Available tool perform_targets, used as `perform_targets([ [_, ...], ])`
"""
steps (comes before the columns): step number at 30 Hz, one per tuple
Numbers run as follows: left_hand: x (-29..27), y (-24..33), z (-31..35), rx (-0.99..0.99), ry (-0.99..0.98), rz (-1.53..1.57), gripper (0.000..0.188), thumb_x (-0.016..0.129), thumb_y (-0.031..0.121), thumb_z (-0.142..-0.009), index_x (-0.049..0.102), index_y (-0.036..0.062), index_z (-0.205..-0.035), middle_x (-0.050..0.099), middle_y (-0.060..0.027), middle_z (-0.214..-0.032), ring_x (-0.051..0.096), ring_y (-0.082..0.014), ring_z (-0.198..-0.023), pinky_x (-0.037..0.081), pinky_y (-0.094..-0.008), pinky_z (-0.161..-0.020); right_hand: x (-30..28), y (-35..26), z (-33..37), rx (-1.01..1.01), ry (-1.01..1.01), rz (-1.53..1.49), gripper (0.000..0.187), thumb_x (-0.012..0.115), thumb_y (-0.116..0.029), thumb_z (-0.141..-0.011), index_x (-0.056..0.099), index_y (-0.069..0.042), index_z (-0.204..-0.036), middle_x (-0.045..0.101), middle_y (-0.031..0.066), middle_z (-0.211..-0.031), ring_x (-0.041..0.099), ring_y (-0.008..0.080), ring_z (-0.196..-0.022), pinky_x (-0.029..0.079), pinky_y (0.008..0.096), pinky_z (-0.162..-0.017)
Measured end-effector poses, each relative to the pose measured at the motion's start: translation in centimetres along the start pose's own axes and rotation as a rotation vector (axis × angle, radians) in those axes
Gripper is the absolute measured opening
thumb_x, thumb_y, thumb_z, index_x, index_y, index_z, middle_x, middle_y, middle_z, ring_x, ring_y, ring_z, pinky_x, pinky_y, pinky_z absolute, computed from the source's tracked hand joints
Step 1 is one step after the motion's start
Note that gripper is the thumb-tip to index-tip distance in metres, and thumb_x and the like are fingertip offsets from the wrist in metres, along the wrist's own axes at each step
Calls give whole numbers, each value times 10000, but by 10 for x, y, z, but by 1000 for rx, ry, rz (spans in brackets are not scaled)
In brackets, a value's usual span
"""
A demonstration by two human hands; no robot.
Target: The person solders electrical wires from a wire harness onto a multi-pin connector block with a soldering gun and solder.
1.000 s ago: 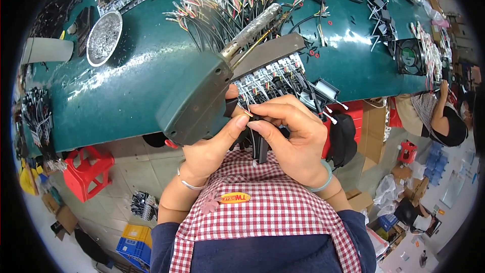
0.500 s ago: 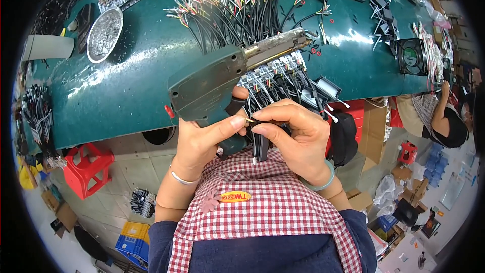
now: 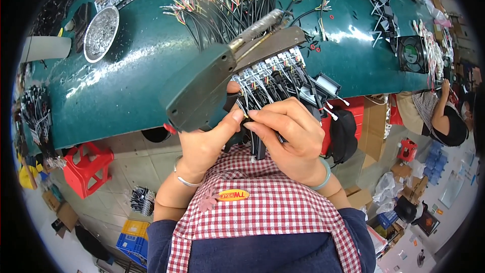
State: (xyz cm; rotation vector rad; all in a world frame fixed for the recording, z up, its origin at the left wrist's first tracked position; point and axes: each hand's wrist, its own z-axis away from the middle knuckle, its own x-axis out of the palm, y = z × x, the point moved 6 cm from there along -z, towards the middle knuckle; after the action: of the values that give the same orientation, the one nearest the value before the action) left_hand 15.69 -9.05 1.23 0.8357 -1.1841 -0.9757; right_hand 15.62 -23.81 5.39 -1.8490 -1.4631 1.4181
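Note:
My left hand (image 3: 204,144) is closed round the handle of a dark green pistol-shaped tool (image 3: 194,86). The tool's long metal nose points up and right over the table. Beside the handle, my left thumb tip meets the fingertips of my right hand (image 3: 293,136) at a tiny yellowish piece. My right thumb and forefinger are pinched together; what lies between them is mostly hidden. A narrow black housing (image 3: 258,146) hangs just below these fingertips, in front of my apron. Right behind my hands lies a row of black cables with white connectors (image 3: 270,68).
The green table (image 3: 136,101) carries a fan of stripped black cables (image 3: 217,15), a metal bowl of small parts (image 3: 101,35), and a black fan (image 3: 411,54). Black brackets (image 3: 384,15) lie at the back right. A red stool (image 3: 88,169) stands left; another person (image 3: 439,116) sits right.
The tool has shifted left and tipped so that its nose shows from another side. Both hands have moved slightly left, their fingertips still together.

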Motion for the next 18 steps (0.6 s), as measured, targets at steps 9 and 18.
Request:
perform_targets([
  [9,1,-2,3,169,85,-178,384,651,-55,-845,540,-43,-1212,604,-37,-869,559,-73,-770,464,-217,-672,-1,-1,0,-55,125,97,301,772,72,-667,665,15,-942,636,102,-814,605,226,-648,473,302,-529],
  [18,-5,-1,4,27,185,-169,473,678,-100,-786,523,-48,-1230,618,-142,-1122,592,-127,-692,497,-226,-567,-11,17,-2,92,137,338,204,738,13,-740,667,-9,-930,618,91,-813,604,249,-687,473,346,-583],
])
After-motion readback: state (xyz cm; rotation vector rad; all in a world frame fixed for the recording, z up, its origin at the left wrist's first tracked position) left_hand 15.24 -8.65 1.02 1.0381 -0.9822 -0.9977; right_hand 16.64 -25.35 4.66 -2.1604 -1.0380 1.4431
